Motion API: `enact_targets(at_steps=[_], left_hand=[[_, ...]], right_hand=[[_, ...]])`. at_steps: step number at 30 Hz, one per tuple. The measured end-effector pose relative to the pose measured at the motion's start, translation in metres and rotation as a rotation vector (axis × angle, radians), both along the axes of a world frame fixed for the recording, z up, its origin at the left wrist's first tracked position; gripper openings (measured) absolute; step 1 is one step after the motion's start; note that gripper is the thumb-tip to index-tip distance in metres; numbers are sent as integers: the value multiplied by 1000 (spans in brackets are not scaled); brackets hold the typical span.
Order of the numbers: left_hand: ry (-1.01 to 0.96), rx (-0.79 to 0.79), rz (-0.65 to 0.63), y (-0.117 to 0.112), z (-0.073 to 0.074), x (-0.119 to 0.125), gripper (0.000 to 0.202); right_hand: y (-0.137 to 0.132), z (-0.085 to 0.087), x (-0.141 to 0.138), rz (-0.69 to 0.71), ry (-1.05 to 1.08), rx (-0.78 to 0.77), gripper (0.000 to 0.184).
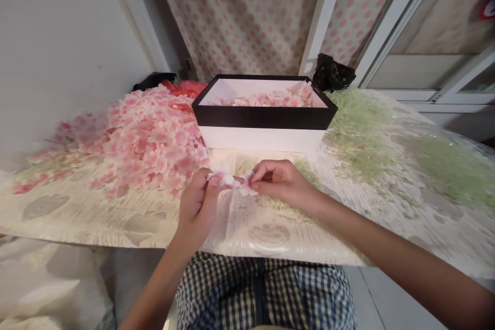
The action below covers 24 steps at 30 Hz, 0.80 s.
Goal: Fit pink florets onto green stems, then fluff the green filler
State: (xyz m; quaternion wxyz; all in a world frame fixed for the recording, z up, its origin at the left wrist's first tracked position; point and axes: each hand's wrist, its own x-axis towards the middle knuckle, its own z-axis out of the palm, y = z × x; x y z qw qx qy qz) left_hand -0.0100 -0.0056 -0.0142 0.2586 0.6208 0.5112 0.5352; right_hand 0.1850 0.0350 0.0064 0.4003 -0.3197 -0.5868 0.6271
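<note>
Left hand (199,201) is pinching a white-pink blossom (224,177) between thumb and fingers, over the patterned tablecloth (150,229). Right hand (284,179) is gripping a second blossom (247,185) at its edge, thumb and fingertips closing on it, right next to the first. Both blossoms are sitting in front of the box (263,117), white walls with black rim; it's holding loose pink flowers (274,98). Pink flower heap (150,139) is lying left of the box. Green strands (359,134) are spreading right, some showing near the right wrist. Black bag (332,73) is resting behind the box's right end.
</note>
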Motion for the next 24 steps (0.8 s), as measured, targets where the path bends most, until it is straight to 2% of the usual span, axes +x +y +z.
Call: enact_targets(at_steps=[5, 8, 14, 18, 21, 24], left_hand=[[-13, 31, -41, 0, 2, 1, 30], [47, 53, -51, -1, 4, 1, 33], [64, -1, -119, -4, 5, 0, 26], [75, 48, -44, -2, 11, 5, 27], [52, 31, 11, 0, 15, 9, 29], [98, -31, -84, -2, 16, 10, 31]], right_hand=[[-1, 0, -1, -11, -19, 19, 10], [-2, 1, 0, -2, -30, 43, 13], [-2, -2, -1, 81, -78, 59, 24], [2, 1, 5, -11, -228, 225, 3], [4, 10, 14, -84, -153, 251, 8], [2, 19, 19, 16, -52, 301, 8]])
